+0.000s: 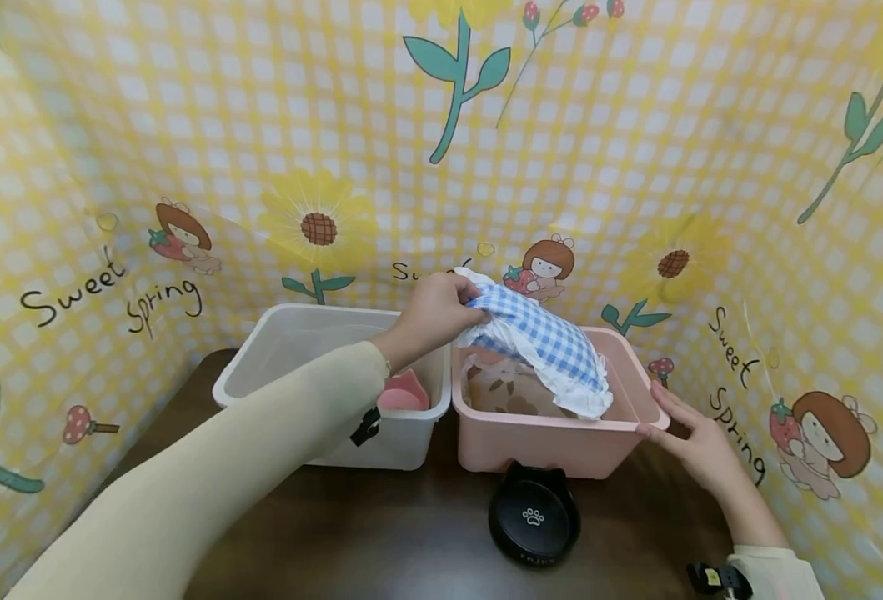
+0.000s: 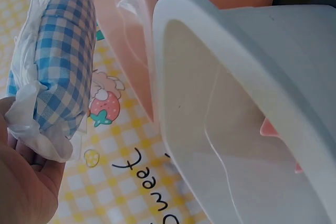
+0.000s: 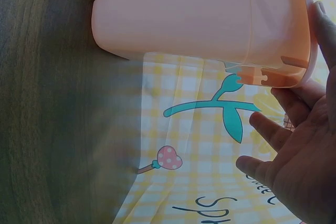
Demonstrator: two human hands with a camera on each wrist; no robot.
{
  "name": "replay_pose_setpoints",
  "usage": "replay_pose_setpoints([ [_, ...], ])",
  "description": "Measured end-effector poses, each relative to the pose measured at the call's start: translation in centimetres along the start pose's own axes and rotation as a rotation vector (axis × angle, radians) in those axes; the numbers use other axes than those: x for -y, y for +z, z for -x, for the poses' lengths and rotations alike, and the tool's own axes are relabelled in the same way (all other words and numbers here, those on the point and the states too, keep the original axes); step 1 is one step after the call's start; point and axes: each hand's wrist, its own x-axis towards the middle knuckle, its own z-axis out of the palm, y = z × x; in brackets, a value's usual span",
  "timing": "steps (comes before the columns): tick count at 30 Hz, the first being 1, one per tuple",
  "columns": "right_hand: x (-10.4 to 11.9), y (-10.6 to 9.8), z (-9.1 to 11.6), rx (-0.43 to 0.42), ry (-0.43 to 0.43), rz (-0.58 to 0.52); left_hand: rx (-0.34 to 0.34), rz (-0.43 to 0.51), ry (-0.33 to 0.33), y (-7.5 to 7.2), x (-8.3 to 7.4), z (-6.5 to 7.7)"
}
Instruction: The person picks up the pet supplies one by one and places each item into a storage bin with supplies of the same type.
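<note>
My left hand [image 1: 437, 317] pinches one end of a blue-and-white checked cushion [image 1: 542, 329] with white ruffled edges. The cushion slants down to the right over a pink plastic bin [image 1: 554, 450], its lower end at the front rim. In the left wrist view, the fingers of that hand lie behind the cushion's ruffle [image 2: 44, 140]. At the pink bin's right front corner, my right hand [image 1: 699, 450] grips the rim between thumb and fingers; its other fingers are spread in the right wrist view. Inside this bin lies a clear bag [image 1: 516, 392] with brown leaf-like shapes.
A white bin [image 1: 403, 442] stands left of the pink one, with a pink piece with a pointed ear [image 1: 403, 392] inside. On the brown table [image 1: 381, 533], a black cat-eared bowl [image 1: 534, 517] with a paw print sits before the pink bin. Yellow checked cloth [image 1: 381, 108] hangs behind.
</note>
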Motion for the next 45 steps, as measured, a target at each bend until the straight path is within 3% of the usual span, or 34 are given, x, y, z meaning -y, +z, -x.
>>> replay_pose_setpoints([
  [11,-0.2,0.1,0.0,0.010,0.015,0.009,0.039,-0.039,-0.023,4.1,0.2,-0.4],
  [17,0.0,-0.3,-0.3,0.000,0.007,0.012,0.059,-0.006,-0.053,5.3,0.5,-0.6],
  [24,-0.3,0.0,-0.6,0.003,-0.004,0.000,0.086,-0.081,-0.042,6.4,0.4,-0.8],
  [32,-0.3,-0.2,0.0,0.004,0.011,0.006,0.146,-0.157,-0.042,8.8,0.1,-0.4],
  [38,-0.2,-0.3,0.0,-0.002,0.023,-0.005,0.240,-0.083,-0.061,8.9,-0.2,0.0],
  [45,-0.1,-0.3,-0.2,0.001,0.023,-0.013,0.269,-0.231,-0.017,7.7,-0.1,0.3],
])
